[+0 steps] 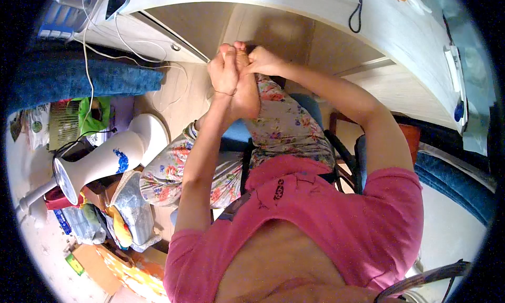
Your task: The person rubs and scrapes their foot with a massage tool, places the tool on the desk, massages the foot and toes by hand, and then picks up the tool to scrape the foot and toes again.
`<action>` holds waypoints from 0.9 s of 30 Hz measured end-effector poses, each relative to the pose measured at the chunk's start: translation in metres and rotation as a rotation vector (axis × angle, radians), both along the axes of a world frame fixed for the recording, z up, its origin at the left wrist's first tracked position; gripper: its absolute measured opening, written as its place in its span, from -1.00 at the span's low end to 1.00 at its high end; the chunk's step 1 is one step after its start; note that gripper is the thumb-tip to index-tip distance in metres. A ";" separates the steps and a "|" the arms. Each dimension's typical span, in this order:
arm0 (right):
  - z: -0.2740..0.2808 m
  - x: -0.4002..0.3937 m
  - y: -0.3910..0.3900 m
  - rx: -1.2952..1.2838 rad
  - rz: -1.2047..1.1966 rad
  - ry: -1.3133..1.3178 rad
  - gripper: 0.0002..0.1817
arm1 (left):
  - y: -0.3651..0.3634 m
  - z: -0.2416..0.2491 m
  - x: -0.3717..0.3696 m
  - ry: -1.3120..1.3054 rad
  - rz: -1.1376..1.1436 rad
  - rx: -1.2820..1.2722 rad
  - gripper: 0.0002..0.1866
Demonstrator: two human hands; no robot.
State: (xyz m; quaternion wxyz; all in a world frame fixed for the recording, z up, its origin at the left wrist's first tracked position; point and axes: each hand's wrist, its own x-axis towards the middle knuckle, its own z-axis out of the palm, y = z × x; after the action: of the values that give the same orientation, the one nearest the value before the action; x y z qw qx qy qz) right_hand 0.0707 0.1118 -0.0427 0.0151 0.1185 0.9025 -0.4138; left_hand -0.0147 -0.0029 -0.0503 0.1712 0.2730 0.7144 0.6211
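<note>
A bare foot (246, 98) rests sole-up across the other leg, which is in flowered trousers (289, 121). My left hand (223, 74) is wrapped round the foot's near side below the toes, and a thin band shows at its wrist. On the opposite side of the foot, my right hand (263, 61) is closed against the ball of the foot, its fingers bent and partly hidden. The toes (239, 44) stick out above both hands.
A white desk (294, 13) curves across the top, with a dark cord loop (356, 16) at its edge. White cables (87, 66) hang at the left. A white pedestal-shaped stand (105, 155) lies tilted beside bags and boxes. Blue cloth (89, 82) lies at left.
</note>
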 end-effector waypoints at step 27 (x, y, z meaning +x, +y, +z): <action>0.012 -0.008 -0.015 -1.044 -0.501 0.358 -0.68 | -0.015 -0.021 0.001 -0.682 0.012 0.253 -0.59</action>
State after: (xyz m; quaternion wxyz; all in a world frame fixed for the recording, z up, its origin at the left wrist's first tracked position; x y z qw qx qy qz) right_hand 0.0625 0.0965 -0.0304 -0.1789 0.2327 0.5134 -0.8064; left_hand -0.0136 -0.0175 -0.0712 0.3608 0.0648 0.5355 0.7608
